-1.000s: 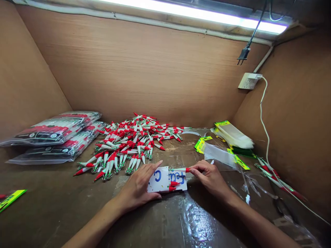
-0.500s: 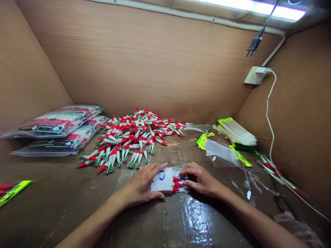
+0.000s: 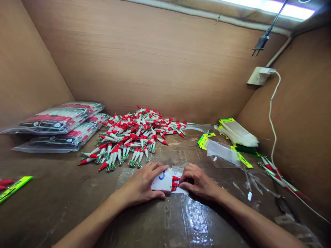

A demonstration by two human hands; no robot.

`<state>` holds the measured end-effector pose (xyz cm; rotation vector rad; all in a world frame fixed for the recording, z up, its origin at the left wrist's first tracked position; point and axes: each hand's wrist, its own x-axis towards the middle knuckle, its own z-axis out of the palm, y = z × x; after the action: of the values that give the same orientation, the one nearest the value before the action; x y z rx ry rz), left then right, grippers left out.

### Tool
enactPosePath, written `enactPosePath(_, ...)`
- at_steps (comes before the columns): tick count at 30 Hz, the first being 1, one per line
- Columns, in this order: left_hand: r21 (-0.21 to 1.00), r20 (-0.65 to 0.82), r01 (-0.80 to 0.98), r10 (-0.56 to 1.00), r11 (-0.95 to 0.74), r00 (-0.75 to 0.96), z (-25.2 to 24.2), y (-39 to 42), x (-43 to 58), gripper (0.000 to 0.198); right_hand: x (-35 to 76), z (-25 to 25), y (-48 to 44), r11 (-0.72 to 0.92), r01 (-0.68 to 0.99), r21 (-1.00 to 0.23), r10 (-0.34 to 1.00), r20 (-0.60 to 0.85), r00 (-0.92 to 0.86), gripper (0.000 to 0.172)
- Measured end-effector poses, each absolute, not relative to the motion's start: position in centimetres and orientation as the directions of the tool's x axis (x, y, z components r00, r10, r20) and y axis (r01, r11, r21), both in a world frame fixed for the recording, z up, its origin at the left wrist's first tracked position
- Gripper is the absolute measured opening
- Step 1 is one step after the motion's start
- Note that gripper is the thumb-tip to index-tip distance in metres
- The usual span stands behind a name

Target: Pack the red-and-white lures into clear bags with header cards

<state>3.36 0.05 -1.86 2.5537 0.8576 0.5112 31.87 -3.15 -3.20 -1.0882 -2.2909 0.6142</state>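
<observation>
Left hand (image 3: 144,182): half-curled, gripping white blue-marked cardboard box (image 3: 164,184)
Box: slim red-tipped lures (image 3: 175,184) stick out
Right hand (image 3: 196,181): nearly closed, grip unclear

Down and forward it looked, one head-worn camera on the near side, fairly close above the left hand (image 3: 144,182) and right hand (image 3: 198,181), across the tabletop (image 3: 64,186) to the far wall (image 3: 144,62), catching the lamp (image 3: 289,10) at far right.

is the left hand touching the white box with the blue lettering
Touching: the head view shows the left hand wrapped around the white box's left end, with no gap between them.
</observation>
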Motion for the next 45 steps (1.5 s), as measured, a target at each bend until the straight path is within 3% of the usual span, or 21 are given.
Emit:
enactPosePath(5, 0.468, 0.204, 0.51, 0.649, -0.722, 0.733, -2.2, 0.0, 3.2, 0.087, 32.8, -1.8, -2.1, 0.558, 0.48, -0.677, 0.764, 0.194, -0.615, 0.013)
enactPosePath(8, 0.479, 0.203, 0.519, 0.665, -0.708, 0.719, -2.4, -0.1, 3.1, 0.092, 33.3, -0.2, 1.9, 0.486, 0.558, -0.673, 0.831, 0.156, -0.535, 0.017)
enactPosePath(11, 0.487, 0.197, 0.523, 0.671, -0.7, 0.714, -2.4, -0.2, 3.1, 0.095, 33.2, 1.8, 8.3, 0.335, 0.839, -0.429, 0.932, 0.283, -0.228, 0.022)
enactPosePath(15, 0.495, 0.18, 0.53, 0.679, -0.688, 0.712, -2.3, -0.2, 3.0, 0.099, 32.6, 3.9, 16.9, 0.164, 0.932, -0.323, 0.948, 0.312, -0.058, 0.033)
enactPosePath(18, 0.492, 0.157, 0.547, 0.688, -0.677, 0.709, -2.2, -0.3, 2.9, 0.1, 32.9, 4.9, 21.6, 0.055, 0.969, -0.242, 0.968, 0.252, 0.008, 0.03)
enactPosePath(20, 0.496, 0.148, 0.555, 0.695, -0.668, 0.704, -2.1, -0.3, 2.9, 0.099, 33.7, 5.3, 23.7, -0.003, 0.986, -0.168, 0.98, 0.196, 0.036, 0.025)
enactPosePath(23, 0.505, 0.121, 0.569, 0.706, -0.649, 0.698, -1.9, -0.4, 2.9, 0.1, 35.1, 5.4, 25.5, -0.026, 0.999, -0.041, 0.992, 0.121, 0.031, 0.032)
enactPosePath(27, 0.508, 0.064, 0.596, 0.717, -0.622, 0.694, -1.9, -0.2, 3.0, 0.102, 35.8, 4.0, 26.3, 0.065, 0.993, 0.1, 0.997, 0.027, -0.068, 0.033)
enactPosePath(31, 0.516, 0.05, 0.598, 0.718, -0.613, 0.694, -2.0, -0.1, 3.1, 0.102, 35.9, 2.5, 26.7, 0.128, 0.979, 0.159, 0.992, -0.005, -0.129, 0.033)
enactPosePath(34, 0.522, 0.056, 0.591, 0.716, -0.615, 0.696, -2.0, -0.1, 3.0, 0.103, 36.4, 2.1, 26.7, 0.14, 0.982, 0.128, 0.99, 0.007, -0.142, 0.034)
enactPosePath(37, 0.528, 0.058, 0.586, 0.715, -0.614, 0.697, -2.0, -0.1, 2.9, 0.105, 37.3, 2.8, 26.2, 0.138, 0.99, 0.023, 0.988, 0.074, -0.139, 0.033)
enactPosePath(40, 0.529, 0.078, 0.576, 0.712, -0.623, 0.698, -2.2, -0.2, 2.8, 0.104, 38.4, 4.4, 24.8, 0.156, 0.977, -0.148, 0.97, 0.209, -0.124, 0.028)
enactPosePath(45, 0.53, 0.128, 0.555, 0.708, -0.641, 0.695, -2.7, -0.2, 2.7, 0.102, 39.7, 6.6, 19.0, 0.323, 0.822, -0.469, 0.9, 0.421, -0.113, 0.039)
